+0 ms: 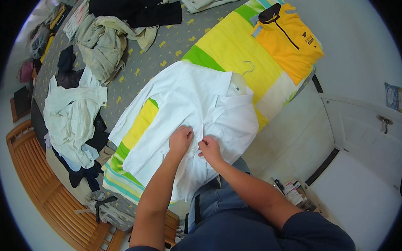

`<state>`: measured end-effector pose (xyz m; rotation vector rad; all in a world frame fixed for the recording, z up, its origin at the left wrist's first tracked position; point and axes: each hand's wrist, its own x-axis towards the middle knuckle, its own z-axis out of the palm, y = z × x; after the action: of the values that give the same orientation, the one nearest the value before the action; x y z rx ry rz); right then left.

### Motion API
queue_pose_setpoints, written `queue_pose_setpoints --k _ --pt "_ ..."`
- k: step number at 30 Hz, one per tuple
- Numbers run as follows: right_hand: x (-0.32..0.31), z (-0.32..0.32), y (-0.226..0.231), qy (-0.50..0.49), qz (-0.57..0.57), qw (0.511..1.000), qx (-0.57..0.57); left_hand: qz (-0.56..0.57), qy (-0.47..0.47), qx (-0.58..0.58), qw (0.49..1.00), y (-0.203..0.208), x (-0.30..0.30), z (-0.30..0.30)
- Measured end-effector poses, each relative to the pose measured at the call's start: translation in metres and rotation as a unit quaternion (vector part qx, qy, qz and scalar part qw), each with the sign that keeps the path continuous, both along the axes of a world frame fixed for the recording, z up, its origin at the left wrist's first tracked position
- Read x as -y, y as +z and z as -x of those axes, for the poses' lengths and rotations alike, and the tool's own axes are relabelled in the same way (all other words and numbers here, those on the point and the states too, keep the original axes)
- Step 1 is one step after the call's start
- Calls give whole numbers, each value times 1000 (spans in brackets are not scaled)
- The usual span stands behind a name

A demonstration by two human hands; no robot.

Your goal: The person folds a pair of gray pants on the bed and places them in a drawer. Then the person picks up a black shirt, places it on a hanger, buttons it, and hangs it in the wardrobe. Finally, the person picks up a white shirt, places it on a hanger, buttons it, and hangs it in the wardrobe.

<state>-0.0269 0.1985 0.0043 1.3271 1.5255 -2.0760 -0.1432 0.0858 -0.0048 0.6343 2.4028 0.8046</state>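
A white long-sleeved shirt (177, 88) lies spread in front of me, with a hanger (248, 67) inside its collar and the metal hook sticking out past the neck. Both my hands work at the front opening, about halfway down. My left hand (181, 140) is closed on the cloth left of the opening. My right hand (210, 149) pinches the shirt front at the edge, close beside it. Whether a button sits between the fingers is too small to tell. The shirt's lower part hangs toward my body.
Under the shirt runs a yellow, green and white striped quilt (226, 39), bearing a folded yellow zip-neck top (289, 41) at its far end. Crumpled clothes, including a cream shirt (70, 115) and a grey garment (101, 47), lie on the grey patterned bed sheet (161, 48). A wooden headboard (46, 186) stands left, a white door (358, 123) right.
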Motion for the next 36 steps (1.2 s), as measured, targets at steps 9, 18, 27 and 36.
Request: queue_pose_setpoints --k 9,18,27,36 --pt "3 -10 3 -40 80 996 -14 -20 38 165 985 38 19 4" --pt "16 12 11 -151 243 958 -28 -40 99 256 961 65 21 1" --pt "7 10 13 -192 324 924 -58 -111 138 350 920 37 35 -5" --pt "11 8 16 33 -249 961 -113 -136 164 385 898 40 17 -8"
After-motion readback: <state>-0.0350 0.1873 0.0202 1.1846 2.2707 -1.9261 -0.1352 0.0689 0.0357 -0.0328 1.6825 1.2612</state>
